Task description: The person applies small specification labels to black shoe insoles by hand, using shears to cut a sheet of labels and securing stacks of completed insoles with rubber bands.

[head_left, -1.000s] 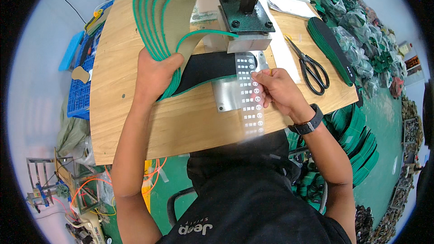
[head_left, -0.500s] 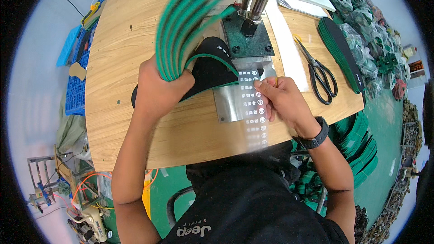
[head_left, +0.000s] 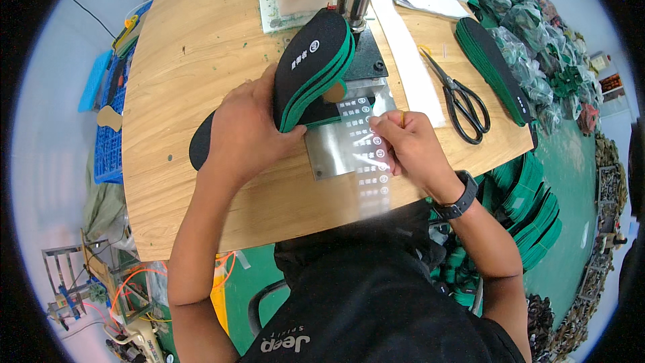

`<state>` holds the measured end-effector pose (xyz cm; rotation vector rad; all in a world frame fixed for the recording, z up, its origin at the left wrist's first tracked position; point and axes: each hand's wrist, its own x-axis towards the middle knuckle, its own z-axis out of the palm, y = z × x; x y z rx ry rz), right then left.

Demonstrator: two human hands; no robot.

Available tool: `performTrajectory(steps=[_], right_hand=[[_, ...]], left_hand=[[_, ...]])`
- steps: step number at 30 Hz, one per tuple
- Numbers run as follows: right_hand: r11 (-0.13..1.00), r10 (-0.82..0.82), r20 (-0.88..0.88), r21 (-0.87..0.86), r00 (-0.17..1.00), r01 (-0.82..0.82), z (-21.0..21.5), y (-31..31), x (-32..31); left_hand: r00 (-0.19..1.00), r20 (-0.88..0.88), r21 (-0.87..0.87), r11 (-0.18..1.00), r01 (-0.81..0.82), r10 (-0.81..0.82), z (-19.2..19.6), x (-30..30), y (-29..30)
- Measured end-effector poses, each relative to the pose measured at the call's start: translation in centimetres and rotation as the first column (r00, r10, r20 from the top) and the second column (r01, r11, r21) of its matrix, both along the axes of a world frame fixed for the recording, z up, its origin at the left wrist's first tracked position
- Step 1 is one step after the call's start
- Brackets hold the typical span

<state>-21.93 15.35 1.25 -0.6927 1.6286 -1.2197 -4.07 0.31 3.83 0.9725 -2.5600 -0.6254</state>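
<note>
My left hand [head_left: 245,131] is wrapped round a bent stack of insoles [head_left: 316,60], black on top with green edges and a white print on the uppermost one. Under that hand lies another black insole [head_left: 201,140], its far end reaching onto the metal plate [head_left: 329,154] of a press. Between thumb and fingers my right hand [head_left: 413,148] pinches a clear strip of white printed labels [head_left: 371,154]. The strip's upper end overlaps the lying insole's end, and its lower end hangs blurred past the plate.
Above the plate stands the press, with a black block [head_left: 366,57] and metal posts. To the right lie a white paper strip [head_left: 410,60], black-handled scissors [head_left: 463,104] and another insole stack [head_left: 494,70]. A blue basket [head_left: 107,151] stands left of the table; bagged goods are piled at right.
The insoles in my left hand were fanned apart and blurred; now they sit closer together with the printed black face showing. My right hand keeps its pinch on the label strip.
</note>
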Motion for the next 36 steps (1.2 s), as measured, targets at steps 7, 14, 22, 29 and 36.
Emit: performTrajectory(steps=[7, 14, 22, 29, 36], right_hand=[[0.961, -0.199, 0.307, -0.124, 0.931, 0.246, 0.2, 1.3, -0.3], [1.0, 0.022, 0.059, 0.021, 0.998, -0.023, 0.3, -0.7, 0.7], [0.996, -0.085, 0.103, -0.026, 0.991, 0.088, -0.7, -0.4, 0.4], [0.887, -0.39, 0.201, -0.181, 0.898, 0.426, 3.1, 0.1, -2.6], [0.964, -0.243, 0.251, -0.045, 0.937, 0.262, -0.2, 0.8, -2.4]], left_hand=[[0.929, -0.354, 0.265, 0.964, -0.012, 0.109, 0.1, 1.3, -1.0], [0.804, -0.529, 0.402, 0.915, -0.044, 0.271, -0.5, 2.8, -2.6], [0.81, -0.54, 0.393, 0.92, 0.003, 0.228, -0.2, 2.5, -1.8], [0.834, -0.512, 0.363, 0.932, -0.006, 0.204, -0.3, 2.3, -2.0], [0.842, -0.488, 0.397, 0.917, -0.021, 0.231, 0.0, 2.6, -1.9]])
